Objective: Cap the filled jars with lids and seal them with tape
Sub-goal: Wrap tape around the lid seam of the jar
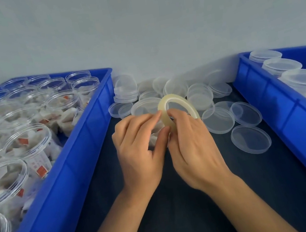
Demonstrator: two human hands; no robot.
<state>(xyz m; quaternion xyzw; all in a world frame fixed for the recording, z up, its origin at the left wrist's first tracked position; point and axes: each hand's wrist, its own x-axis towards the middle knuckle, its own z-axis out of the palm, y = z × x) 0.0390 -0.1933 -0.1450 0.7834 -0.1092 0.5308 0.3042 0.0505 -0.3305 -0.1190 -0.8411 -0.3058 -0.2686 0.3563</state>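
Both hands, left hand and right hand, pinch the tape roll upright.

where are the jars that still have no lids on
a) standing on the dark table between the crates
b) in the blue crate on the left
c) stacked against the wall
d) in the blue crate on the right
b: the open jars stand packed in the left blue crate, while the capped jars sit in the right blue crate.
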